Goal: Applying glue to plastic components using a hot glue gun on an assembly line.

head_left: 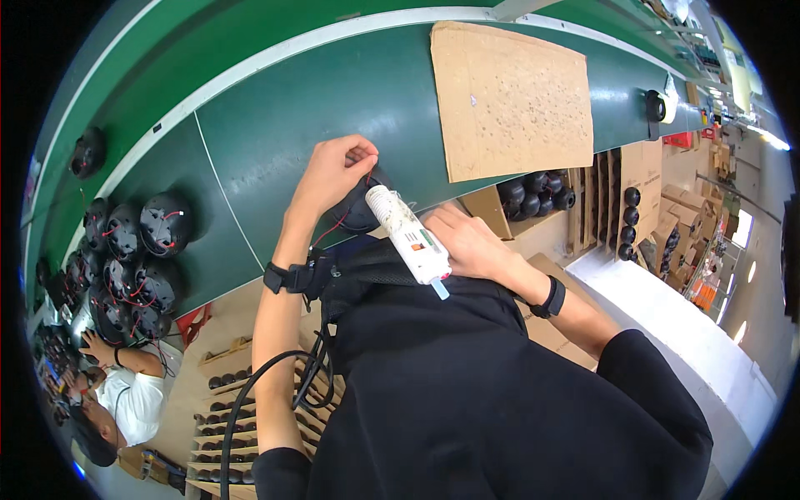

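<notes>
My right hand (467,242) is wrapped round a white hot glue gun (412,242), whose handle is hidden. A pale blue glue stick (440,289) pokes out of its rear end. The nozzle points up and left, over a black round shell (358,215) at the near edge of the green bench. Just above that shell my left hand (342,171) is closed in a pinch, with a thin red wire (368,177) at its fingertips. Another stretch of wire hangs off the shell's left side. The gun hides part of the shell.
Several black shells with red wires (167,223) are grouped on the bench (275,108) at left. A stained cardboard sheet (512,100) lies right of my hands. Below the bench edge stands a box of black balls (492,208). A co-worker (133,400) is at the lower left.
</notes>
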`<action>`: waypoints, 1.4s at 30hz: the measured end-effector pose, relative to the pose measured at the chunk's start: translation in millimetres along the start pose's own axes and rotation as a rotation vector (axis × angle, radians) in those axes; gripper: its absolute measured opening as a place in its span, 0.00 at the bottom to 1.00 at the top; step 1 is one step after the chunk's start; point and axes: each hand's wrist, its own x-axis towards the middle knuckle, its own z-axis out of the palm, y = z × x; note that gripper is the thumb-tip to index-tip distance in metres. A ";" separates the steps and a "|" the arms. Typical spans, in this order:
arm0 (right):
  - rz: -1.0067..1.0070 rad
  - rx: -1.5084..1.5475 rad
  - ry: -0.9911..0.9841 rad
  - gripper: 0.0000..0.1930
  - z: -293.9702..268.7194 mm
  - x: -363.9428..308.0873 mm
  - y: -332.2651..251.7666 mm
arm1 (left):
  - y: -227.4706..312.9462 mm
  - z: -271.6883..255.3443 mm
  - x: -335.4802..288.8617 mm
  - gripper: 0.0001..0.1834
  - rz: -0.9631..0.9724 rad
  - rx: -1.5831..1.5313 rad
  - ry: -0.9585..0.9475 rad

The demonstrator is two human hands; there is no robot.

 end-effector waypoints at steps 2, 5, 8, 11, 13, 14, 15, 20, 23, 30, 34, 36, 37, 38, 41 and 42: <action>-0.012 -0.007 -0.004 0.18 1.2 2.5 -3.2 | -7.3 0.2 9.6 0.07 0.011 0.014 0.024; 0.059 -0.049 -0.039 0.17 6.2 2.9 -10.7 | -10.3 0.5 15.7 0.07 -0.005 0.019 0.041; 0.077 -0.057 -0.012 0.17 12.6 1.5 -7.3 | -11.2 -0.2 16.6 0.07 -0.035 0.013 0.044; 0.100 -0.027 -0.055 0.18 10.7 3.8 -7.5 | -24.4 1.5 15.5 0.07 -0.087 -0.084 0.044; 0.088 -0.026 -0.026 0.19 13.7 3.3 -8.1 | -23.3 0.3 15.3 0.07 -0.101 -0.135 0.028; 0.074 -0.024 0.003 0.20 14.9 2.5 -8.4 | -22.8 1.4 14.9 0.07 -0.102 -0.138 0.026; 0.073 -0.021 0.002 0.20 14.9 3.1 -9.1 | -19.2 0.6 13.4 0.07 -0.082 -0.109 0.036; 0.076 -0.009 0.005 0.16 16.6 6.0 -9.7 | -14.9 -0.1 10.2 0.06 -0.061 -0.054 0.048; 0.095 -0.024 0.024 0.14 16.8 7.6 -13.3 | -14.8 0.4 7.9 0.06 -0.057 -0.048 0.063; 0.145 0.002 0.011 0.15 18.5 6.3 -15.0 | -11.9 -2.2 -0.7 0.07 -0.057 -0.058 0.106; 0.154 0.046 0.009 0.17 17.1 5.5 -15.4 | -11.9 -7.3 -8.0 0.07 -0.073 -0.040 0.124; 0.171 0.061 -0.004 0.17 17.0 4.5 -15.2 | -13.3 -10.1 -11.7 0.07 -0.069 -0.040 0.130; 0.179 0.057 0.000 0.17 17.3 3.5 -14.4 | -14.4 -11.2 -13.3 0.07 -0.064 -0.039 0.133; 0.187 0.053 0.005 0.17 17.5 2.5 -13.8 | -15.6 -12.5 -15.3 0.07 -0.064 -0.041 0.133; 0.201 0.057 -0.010 0.17 17.3 1.8 -13.7 | -18.4 -19.1 -25.1 0.06 -0.067 -0.056 0.142; 0.200 0.056 -0.011 0.17 17.7 1.3 -13.0 | -18.7 -21.3 -28.1 0.06 -0.080 -0.041 0.140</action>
